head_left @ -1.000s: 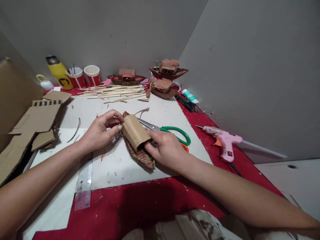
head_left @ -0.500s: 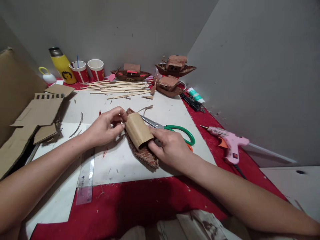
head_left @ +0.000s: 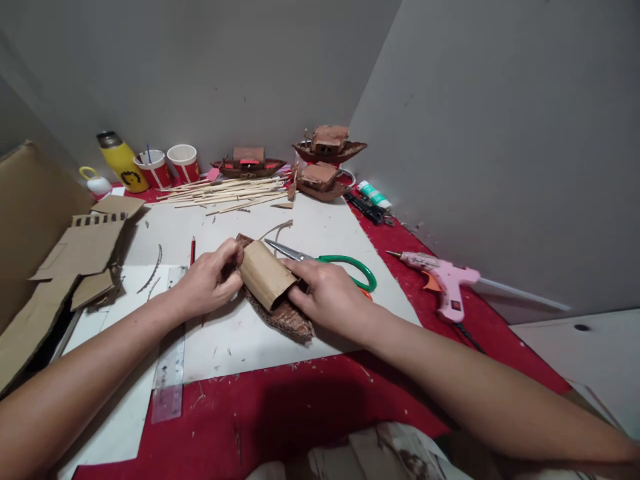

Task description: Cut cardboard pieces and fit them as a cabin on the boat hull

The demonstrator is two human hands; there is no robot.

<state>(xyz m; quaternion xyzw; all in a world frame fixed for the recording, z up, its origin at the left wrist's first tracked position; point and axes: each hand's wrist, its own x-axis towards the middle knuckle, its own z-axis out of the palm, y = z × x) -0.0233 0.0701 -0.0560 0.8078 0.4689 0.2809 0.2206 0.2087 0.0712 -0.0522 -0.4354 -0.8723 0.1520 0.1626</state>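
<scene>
Head view, two hands (head_left: 213, 280) (head_left: 333, 293), four boats (head_left: 286, 320)

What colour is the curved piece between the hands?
The curved piece is light brown, seen in the head view.

At the far left, a yellow bottle (head_left: 123, 163) is placed beside two red-and-white cups (head_left: 184, 172), in one of which a blue stick (head_left: 149, 153) is stood. Thin wooden sticks (head_left: 235, 191) are heaped at the far middle. On the right, a pink glue gun (head_left: 449, 277) is laid on red cloth (head_left: 210, 427). On the left, cut cardboard (head_left: 85, 247) is piled.
</scene>
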